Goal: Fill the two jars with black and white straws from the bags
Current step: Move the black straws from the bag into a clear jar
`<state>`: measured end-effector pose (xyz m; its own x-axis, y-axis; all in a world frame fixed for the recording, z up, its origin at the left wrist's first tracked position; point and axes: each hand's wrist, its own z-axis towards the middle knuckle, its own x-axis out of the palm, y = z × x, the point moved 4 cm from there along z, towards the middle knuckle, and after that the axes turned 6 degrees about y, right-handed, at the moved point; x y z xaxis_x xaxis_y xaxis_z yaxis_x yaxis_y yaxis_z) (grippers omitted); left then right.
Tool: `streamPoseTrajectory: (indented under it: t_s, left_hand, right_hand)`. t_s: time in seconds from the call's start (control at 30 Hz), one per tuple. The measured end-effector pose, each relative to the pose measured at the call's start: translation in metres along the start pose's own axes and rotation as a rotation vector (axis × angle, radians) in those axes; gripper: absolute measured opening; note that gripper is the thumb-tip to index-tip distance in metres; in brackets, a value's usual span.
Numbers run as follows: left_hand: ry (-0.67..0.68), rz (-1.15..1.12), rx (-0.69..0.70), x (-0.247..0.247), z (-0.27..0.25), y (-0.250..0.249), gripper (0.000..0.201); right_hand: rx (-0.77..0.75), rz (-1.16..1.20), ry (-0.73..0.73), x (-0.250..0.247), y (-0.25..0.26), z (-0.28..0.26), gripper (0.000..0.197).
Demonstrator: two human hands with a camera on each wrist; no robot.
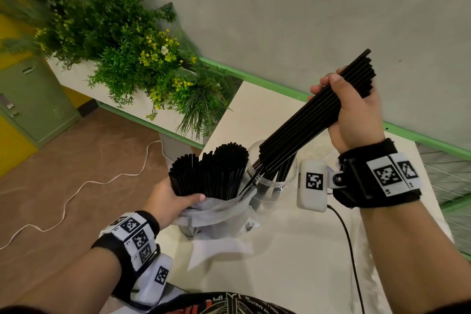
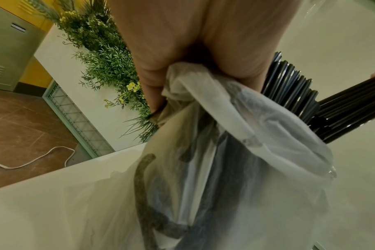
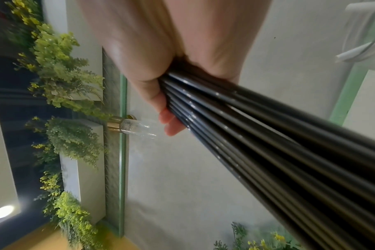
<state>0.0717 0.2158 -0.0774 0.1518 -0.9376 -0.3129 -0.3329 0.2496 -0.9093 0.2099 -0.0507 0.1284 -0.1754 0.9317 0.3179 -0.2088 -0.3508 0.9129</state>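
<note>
We are gripping a handful of black straws (image 1: 316, 115) in our right hand (image 1: 354, 115), fingers curled round the upper part of the bundle, while our left hand (image 1: 170, 201) is clutching the gathered neck of the white bag (image 1: 216, 214), out of which the remaining black straws (image 1: 209, 173) are standing upright. The handful is slanting steeply: its top ends are pointing up and away to the right, and its lower ends are already dipping into the mouth of the clear jar (image 1: 277, 181), which is standing on the counter (image 1: 293, 262) just to the right of the bag, touching or nearly touching it. So the jar is lying below and to the left of our right hand, straight down the bundle's long axis. We are judging that the right hand, being the nearer one, needs only to tip the handful upright and let it slide down.
</note>
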Motion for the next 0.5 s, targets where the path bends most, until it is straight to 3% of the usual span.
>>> streamPoseTrajectory:
  t_s: [0.27,0.5]
  left_hand:
    - [0.002,0.013,-0.01,-0.001,0.0,0.001,0.041]
    - [-0.004,-0.003,-0.027,0.0,0.0,0.0,0.041]
  right_hand:
    - [-0.075,-0.131,-0.019,-0.009,-0.025,-0.002,0.009]
    - [0.177,-0.372,0.059,-0.012,-0.09,-0.03,0.015]
